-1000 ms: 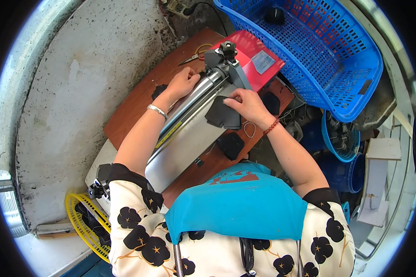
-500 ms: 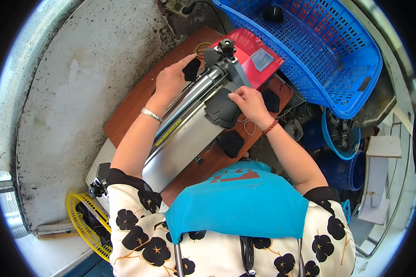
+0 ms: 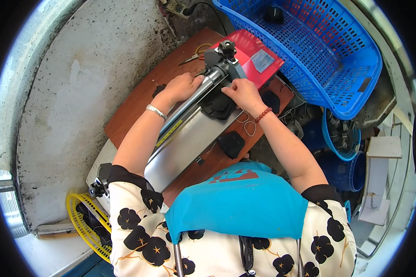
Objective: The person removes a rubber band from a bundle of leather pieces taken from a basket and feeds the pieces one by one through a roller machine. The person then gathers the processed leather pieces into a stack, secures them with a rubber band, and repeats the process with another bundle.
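Note:
A machine with a long steel roller (image 3: 189, 102) and a red end housing (image 3: 259, 55) stands on a brown wooden table. At the roller's far side, near the housing, is my left hand (image 3: 181, 87), its fingers bent together and their tips partly hidden. My right hand (image 3: 246, 96) is on the near side, closed with thumb and finger on a flat black piece (image 3: 221, 94) beside the roller. More black pieces (image 3: 217, 110) overlap in a stack on the steel plate (image 3: 182, 150) below it. Another dark piece (image 3: 158, 90) lies on the table by my left wrist.
Scissors with yellow handles (image 3: 199, 51) lie behind the machine. Black pieces (image 3: 231, 144) rest on the table's near side. A large blue basket (image 3: 351, 108) stands at the upper right, a small blue basket (image 3: 328, 134) below it. A yellow basket (image 3: 71, 207) is at lower left.
My left hand has let go of a black piece, which now lies on the table, and moved down to the roller. My right hand has shifted slightly left and up, toward the roller.

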A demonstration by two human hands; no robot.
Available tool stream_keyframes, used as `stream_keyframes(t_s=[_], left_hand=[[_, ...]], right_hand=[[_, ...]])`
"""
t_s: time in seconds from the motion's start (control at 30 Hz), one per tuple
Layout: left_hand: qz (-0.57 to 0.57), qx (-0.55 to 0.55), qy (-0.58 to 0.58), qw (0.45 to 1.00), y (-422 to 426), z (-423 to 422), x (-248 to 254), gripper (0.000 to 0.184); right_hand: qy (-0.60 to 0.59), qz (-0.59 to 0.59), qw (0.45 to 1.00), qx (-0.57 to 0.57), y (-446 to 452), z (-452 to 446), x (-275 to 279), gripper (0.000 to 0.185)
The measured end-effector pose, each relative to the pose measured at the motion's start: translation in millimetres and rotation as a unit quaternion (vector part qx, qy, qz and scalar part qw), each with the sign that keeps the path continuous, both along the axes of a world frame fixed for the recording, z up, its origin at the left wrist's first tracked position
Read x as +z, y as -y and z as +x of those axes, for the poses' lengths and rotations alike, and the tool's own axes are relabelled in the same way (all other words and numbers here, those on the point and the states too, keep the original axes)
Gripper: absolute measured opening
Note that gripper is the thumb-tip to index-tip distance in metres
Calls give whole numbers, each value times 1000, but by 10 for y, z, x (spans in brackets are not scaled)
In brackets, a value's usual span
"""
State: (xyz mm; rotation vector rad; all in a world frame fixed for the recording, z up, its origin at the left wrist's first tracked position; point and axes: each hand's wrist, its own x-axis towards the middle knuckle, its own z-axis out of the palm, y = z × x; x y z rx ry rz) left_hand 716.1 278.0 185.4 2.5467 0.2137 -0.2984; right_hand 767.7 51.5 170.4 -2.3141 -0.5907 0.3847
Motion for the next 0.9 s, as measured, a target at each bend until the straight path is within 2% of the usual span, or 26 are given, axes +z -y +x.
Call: stream_keyframes(t_s=[0.17, 0.23, 0.27, 0.33, 0.37, 0.4, 0.5, 0.53, 0.6, 0.73, 0.8, 0.87, 0.9], left_hand=[[4, 20, 11, 1000, -41, 26, -129, 60], [-34, 47, -28, 998, -117, 93, -149, 44], [-33, 47, -28, 998, -156, 79, -148, 44], [25, 70, 104, 992, -178, 32, -94, 26], [7, 118, 101, 988, -140, 28, 1, 14], [6, 117, 100, 988, -147, 27, 26, 14], [-45, 151, 160, 975, -169, 38, 60, 20], [-46, 151, 158, 975, -170, 41, 26, 20], [-19, 131, 241, 961, -190, 49, -46, 26], [-55, 121, 204, 970, -114, -22, 97, 37], [-30, 94, 301, 948, -190, -6, 34, 48], [-24, 97, 311, 945, -187, -37, 145, 51], [-17, 98, 320, 942, -190, -54, 188, 56]], right_hand=[[-30, 27, 999, -20, 23, -58, 59, 35], [-21, 18, 1000, 2, 62, -80, 107, 37], [-21, 19, 1000, 1, 97, -109, 109, 37], [-5, 12, 999, 46, 187, -173, 113, 40], [11, 16, 998, 61, 217, -205, 111, 42], [10, 15, 998, 60, 241, -234, 99, 42], [-11, 34, 998, 55, 283, -271, 54, 39], [-21, 39, 998, 49, 290, -275, 37, 36], [-33, 44, 998, 44, 289, -288, 43, 34], [-34, 55, 997, 47, 319, -296, 87, 31], [-18, 52, 997, 53, 337, -305, 64, 30], [-106, 110, 988, 7, 354, -348, 48, 29], [-106, 110, 988, 8, 374, -372, 49, 29]])
